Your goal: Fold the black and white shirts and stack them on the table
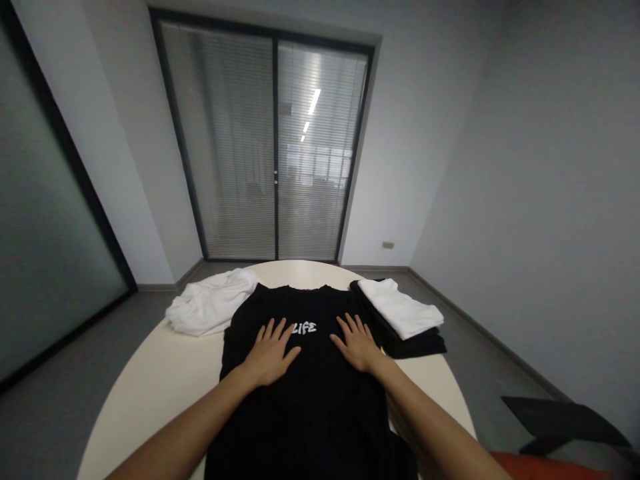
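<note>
A black shirt (315, 400) with white lettering on its chest lies spread out on the round, cream-coloured table (150, 373). My left hand (270, 353) rests palm down on the left part of the chest, fingers spread, just beside the lettering. On the right part of the chest lies my right hand (357, 341), also flat with its fingers apart. Neither hand grips the fabric. The shirt's lower end runs out of the frame at the bottom.
A crumpled white cloth (213, 303) is at the table's back left. At the back right, a folded white garment (400, 310) lies on folded black ones (420, 345). A dark chair part (565, 420) and something orange (545, 467) are at the lower right.
</note>
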Action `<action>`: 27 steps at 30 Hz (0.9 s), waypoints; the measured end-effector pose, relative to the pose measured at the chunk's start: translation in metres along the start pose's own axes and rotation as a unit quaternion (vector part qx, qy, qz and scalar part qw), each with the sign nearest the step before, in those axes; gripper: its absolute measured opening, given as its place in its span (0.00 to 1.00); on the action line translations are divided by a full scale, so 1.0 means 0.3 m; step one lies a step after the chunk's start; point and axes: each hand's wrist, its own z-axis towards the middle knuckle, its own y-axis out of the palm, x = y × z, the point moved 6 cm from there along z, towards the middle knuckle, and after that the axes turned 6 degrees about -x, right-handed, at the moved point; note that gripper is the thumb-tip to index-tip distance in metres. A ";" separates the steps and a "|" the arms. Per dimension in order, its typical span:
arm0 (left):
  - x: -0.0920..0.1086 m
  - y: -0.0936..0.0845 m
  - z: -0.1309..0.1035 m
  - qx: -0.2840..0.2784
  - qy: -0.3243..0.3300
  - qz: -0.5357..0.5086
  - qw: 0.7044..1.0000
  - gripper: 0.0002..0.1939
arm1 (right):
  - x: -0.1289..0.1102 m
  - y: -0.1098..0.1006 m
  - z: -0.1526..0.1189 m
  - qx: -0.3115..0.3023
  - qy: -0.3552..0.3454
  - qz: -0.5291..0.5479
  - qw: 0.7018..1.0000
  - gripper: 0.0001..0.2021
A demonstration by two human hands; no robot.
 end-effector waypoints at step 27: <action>-0.280 -0.243 0.199 0.096 -0.107 0.129 0.981 0.28 | 0.028 -0.200 0.152 0.058 0.166 -0.038 0.984 0.21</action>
